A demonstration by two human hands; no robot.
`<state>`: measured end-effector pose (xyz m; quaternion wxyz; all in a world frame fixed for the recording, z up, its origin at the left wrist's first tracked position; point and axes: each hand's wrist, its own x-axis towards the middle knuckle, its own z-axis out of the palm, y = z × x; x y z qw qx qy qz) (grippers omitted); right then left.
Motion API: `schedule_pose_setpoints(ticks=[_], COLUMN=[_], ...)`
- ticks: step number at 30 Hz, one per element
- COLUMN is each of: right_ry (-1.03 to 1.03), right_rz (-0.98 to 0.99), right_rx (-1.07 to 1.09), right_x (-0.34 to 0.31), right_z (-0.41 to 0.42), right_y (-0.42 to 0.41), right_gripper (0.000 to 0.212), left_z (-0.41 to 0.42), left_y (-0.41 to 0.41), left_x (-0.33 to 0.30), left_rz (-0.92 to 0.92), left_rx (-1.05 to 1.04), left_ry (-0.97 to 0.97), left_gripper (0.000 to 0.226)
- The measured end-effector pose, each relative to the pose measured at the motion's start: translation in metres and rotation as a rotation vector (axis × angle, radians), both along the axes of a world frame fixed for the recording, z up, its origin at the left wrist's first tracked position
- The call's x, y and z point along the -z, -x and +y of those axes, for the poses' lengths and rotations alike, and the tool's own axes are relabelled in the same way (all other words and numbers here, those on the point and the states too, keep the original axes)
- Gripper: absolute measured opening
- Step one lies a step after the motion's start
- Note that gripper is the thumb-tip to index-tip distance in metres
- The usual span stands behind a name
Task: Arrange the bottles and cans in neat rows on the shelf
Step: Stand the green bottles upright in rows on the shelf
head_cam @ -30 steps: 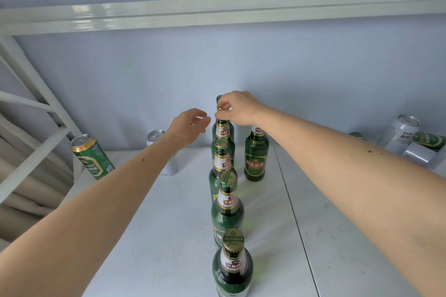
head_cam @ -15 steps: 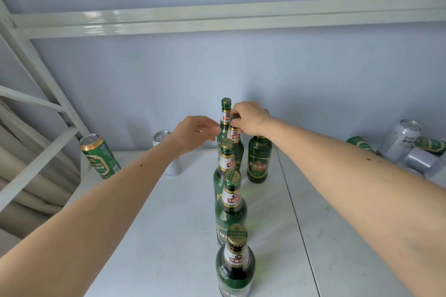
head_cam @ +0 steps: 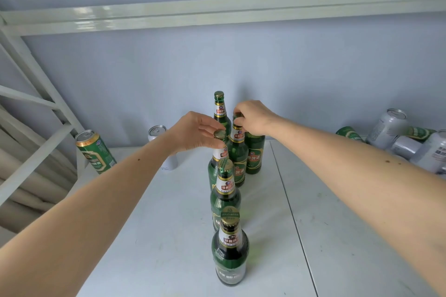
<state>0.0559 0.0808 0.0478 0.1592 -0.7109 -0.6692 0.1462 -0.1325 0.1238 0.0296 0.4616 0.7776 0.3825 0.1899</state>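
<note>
**Lining up beer bottles, both hands busy**

White shelf [head_cam: 337,236] first: a row of upright green bottles runs straight away from me down the middle. My left hand [head_cam: 195,131] pinches the cap of the third bottle [head_cam: 218,152], directly under my fingers. My right hand [head_cam: 253,117] grips the neck of the next bottle [head_cam: 237,152] back, I think. It stands slightly right of the line, so it needs nudging left.

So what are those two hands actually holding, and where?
Each pinches a green bottle by its capped top: the left hand the third bottle in the row, the right hand the bottle behind it.
</note>
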Motion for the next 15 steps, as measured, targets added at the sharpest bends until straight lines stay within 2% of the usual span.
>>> schedule_pose_setpoints(ticks=[5, 8, 15], right_ry=[0.006, 0.001, 0.025], right_rz=[-0.027, -0.060, -0.131], right_rx=[-0.033, -0.058, -0.101], right_x=[-0.001, -0.001, -0.006], right_z=[-0.012, -0.020, -0.043], right_y=[-0.010, -0.016, -0.024], right_gripper=[0.010, 0.017, 0.019], left_z=[-0.002, -0.003, -0.005], left_y=[-0.003, -0.003, -0.001], left_x=[0.005, 0.006, 0.006], left_rz=[0.000, 0.008, 0.015], left_rx=[-0.011, -0.011, -0.008], left_ry=[-0.095, -0.139, -0.151], left_gripper=[0.038, 0.035, 0.035])
